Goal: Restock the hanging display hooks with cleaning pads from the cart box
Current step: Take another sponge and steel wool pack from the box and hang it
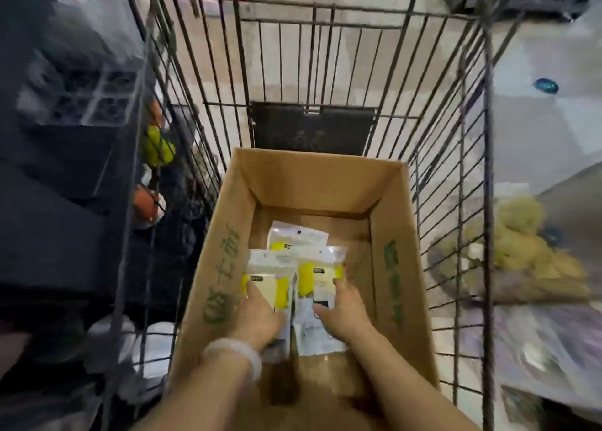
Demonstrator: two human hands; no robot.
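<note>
Both hands reach down into an open cardboard box (228, 235) that sits in the basket of a wire shopping cart (485, 176). The box has green printing on its inner side flaps, and its floor is mostly bare brown card.

Three packets of cleaning pads lie in the box, each a clear plastic pouch with a white header and a yellow-and-cream pad inside. The left packet (270, 277) and the right packet (321, 277) lie side by side, touching along their long edges. A third packet (293, 236) lies beyond them, partly covered by their top ends.

The left hand (260, 316), with a pale bead bracelet (237, 355) on its wrist, lies palm down on the lower part of the left packet; its fingers are close together, and whether they curl under the pouch cannot be told. The right hand (342, 313) rests on the right packet with its fingers spread, the forefinger stretched up along the packet's right edge and the thumb pressing near its middle.

The surroundings outside the cart are blurred.
</note>
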